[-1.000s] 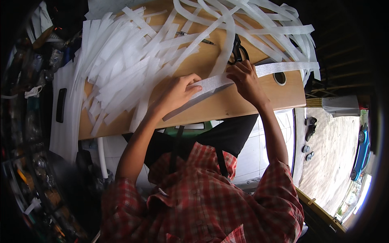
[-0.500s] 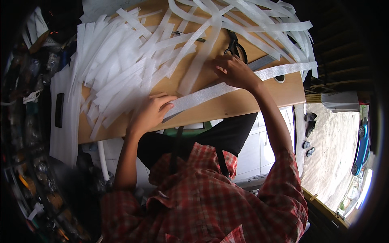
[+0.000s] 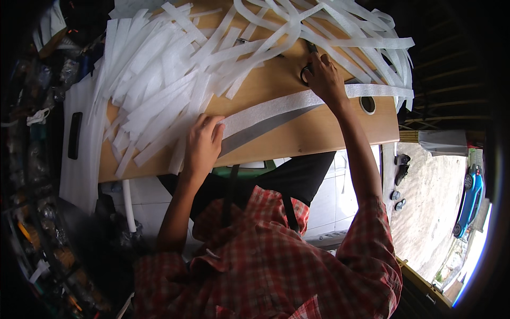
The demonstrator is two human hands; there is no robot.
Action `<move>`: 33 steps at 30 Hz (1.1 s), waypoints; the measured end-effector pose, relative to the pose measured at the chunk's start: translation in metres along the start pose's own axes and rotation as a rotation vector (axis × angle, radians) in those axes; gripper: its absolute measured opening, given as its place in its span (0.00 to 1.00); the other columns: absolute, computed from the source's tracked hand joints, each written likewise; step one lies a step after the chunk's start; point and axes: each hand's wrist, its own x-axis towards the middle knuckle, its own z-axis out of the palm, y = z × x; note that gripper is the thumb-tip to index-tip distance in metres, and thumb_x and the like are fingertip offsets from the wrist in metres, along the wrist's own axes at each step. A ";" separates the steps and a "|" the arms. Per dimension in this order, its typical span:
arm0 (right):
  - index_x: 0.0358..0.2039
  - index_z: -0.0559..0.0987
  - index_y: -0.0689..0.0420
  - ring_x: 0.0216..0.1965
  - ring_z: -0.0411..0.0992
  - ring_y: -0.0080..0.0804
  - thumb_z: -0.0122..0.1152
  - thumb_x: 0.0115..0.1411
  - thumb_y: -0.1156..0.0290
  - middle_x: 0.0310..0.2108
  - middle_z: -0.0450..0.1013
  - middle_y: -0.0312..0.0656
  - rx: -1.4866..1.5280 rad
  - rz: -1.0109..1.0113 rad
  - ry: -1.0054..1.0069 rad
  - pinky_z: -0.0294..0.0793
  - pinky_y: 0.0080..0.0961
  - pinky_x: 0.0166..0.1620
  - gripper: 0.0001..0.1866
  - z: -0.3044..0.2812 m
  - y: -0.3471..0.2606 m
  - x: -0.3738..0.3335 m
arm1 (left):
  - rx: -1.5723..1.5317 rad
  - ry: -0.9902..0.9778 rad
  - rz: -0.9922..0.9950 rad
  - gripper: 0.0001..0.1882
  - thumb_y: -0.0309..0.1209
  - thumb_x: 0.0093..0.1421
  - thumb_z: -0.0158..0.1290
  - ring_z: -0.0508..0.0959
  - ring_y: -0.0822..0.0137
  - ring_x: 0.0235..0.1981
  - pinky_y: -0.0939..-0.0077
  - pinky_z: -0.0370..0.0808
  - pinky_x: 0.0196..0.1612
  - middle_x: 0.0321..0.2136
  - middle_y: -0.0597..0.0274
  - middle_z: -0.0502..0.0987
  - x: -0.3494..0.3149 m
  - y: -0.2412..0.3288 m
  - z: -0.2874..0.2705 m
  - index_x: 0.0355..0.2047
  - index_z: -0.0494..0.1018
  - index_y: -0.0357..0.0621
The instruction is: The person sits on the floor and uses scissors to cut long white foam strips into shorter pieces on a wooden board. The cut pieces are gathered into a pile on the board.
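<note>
My left hand (image 3: 204, 146) pinches the near end of a long white foam strip (image 3: 271, 108) between thumb and fingers. The strip runs to the right, passing under my right wrist. Beside its lower edge a long, flat grey bar (image 3: 265, 130), like a ruler, lies on the table. Higher up, my right hand (image 3: 326, 80) has its fingers closed on black-handled scissors (image 3: 304, 74). The hand covers part of the handles, and the blades point away from me.
A wooden table (image 3: 297, 139) carries a heap of cut white strips (image 3: 154, 69) at left and long looping strips (image 3: 361, 40) at far right. A round hole (image 3: 367, 105) shows at right. A black phone (image 3: 76, 135) rests on white foam sheeting (image 3: 79, 175) at the left edge.
My right hand has moved away from me and right, onto the scissors. My left hand has shifted slightly away from me, and the strip now sits farther from the grey bar.
</note>
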 end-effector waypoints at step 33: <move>0.48 0.69 0.60 0.24 0.65 0.22 0.52 0.46 0.19 0.23 0.66 0.35 1.206 0.322 -0.525 0.59 0.21 0.27 0.52 -0.100 0.039 -0.180 | 0.321 -0.102 0.433 0.18 0.31 0.60 0.56 0.78 0.56 0.31 0.61 0.76 0.31 0.35 0.55 0.69 0.064 0.037 0.072 0.52 0.76 0.49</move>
